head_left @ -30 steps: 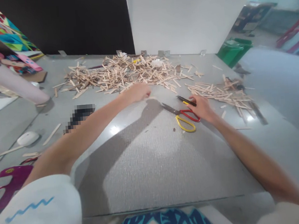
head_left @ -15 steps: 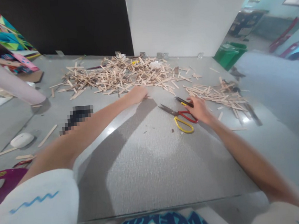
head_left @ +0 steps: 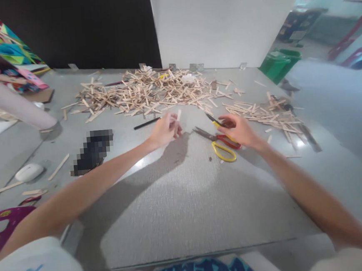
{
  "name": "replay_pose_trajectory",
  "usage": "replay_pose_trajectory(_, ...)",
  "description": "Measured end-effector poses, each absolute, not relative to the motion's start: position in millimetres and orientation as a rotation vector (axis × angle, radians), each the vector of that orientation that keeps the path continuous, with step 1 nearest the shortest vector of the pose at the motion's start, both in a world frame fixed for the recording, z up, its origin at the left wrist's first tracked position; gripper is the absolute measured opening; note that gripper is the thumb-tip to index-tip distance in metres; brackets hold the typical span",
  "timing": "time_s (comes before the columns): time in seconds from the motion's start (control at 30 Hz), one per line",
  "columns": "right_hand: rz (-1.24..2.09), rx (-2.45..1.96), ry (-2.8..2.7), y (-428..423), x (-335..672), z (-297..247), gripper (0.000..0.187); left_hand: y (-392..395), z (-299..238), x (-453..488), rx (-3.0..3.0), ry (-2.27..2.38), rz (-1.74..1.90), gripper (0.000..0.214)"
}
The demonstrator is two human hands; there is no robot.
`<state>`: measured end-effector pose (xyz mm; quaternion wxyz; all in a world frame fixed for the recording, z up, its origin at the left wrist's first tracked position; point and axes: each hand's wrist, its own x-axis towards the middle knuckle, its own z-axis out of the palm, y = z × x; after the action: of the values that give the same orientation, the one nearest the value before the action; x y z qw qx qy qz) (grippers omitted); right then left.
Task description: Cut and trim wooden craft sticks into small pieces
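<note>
My left hand (head_left: 165,130) is raised a little over the table in front of the big heap, its fingers pinching a short pale wooden stick piece (head_left: 179,115). A dark pen (head_left: 146,123) lies just left of that hand. My right hand (head_left: 243,131) is closed around yellow-handled pliers (head_left: 217,124), whose dark tip points up and left. Directly below the pliers lie scissors (head_left: 214,138) with one red and one yellow handle loop, blades toward my left hand.
A large heap of wooden sticks (head_left: 146,90) spreads along the back, with a smaller pile (head_left: 261,114) at right. On the left are a phone-like dark object (head_left: 93,150), a white mouse (head_left: 29,172), a pink bottle (head_left: 18,104) and a purple object (head_left: 10,222). A green bin (head_left: 278,65) stands beyond.
My left hand has drawn back from the heap's edge and lifted, now with a stick piece showing. The pen beside it has come into view. My right hand has turned the pliers slightly.
</note>
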<state>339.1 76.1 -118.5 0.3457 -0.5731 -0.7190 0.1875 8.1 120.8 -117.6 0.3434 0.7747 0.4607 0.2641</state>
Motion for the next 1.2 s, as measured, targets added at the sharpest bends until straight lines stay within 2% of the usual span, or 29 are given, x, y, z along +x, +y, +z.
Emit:
replay_pose_trajectory(0.1, 0.550, -1.477, -1.953, 60, 322, -110, 0.036, 70, -130, -7, 1.841, 1.110, 0.763, 0.021)
replay_pose_trajectory(0.2, 0.579, -1.439, -2.039, 45, 307, -106, 0.025, 32, -136, -15, 1.524, 1.019, 0.833, 0.026)
replay_pose_trajectory(0.3, 0.566, -1.456, -2.088, 35, 298, -105, 0.022, 13, -139, -15, 1.411, 1.005, 0.864, 0.028)
replay_pose_trajectory(0.63, 1.313, -1.420, -1.963, 28, 291, -96, 0.042, 4, -149, -11, 1.357, 0.996, 0.958, 0.032)
replay_pose_trajectory(0.9, 1.279, -1.551, -1.876, 23, 287, -93, 0.035, 2, -146, -11, 1.295, 0.932, 0.956, 0.031)
replay_pose_trajectory(0.97, 1.322, -1.518, -1.872, 22, 289, -89, 0.043, 2, -147, -12, 1.290, 0.908, 0.956, 0.030)
replay_pose_trajectory(1.1, 1.680, -1.313, -1.810, 18, 293, -73, 0.075, 2, -145, -12, 1.287, 0.880, 0.968, 0.033)
replay_pose_trajectory(1.13, 1.775, -1.247, -1.772, 17, 293, -69, 0.073, 2, -145, -11, 1.286, 0.873, 0.971, 0.034)
replay_pose_trajectory(1.2, 1.890, -1.119, -1.684, 14, 294, -62, 0.056, 1, -145, -11, 1.294, 0.857, 0.972, 0.036)
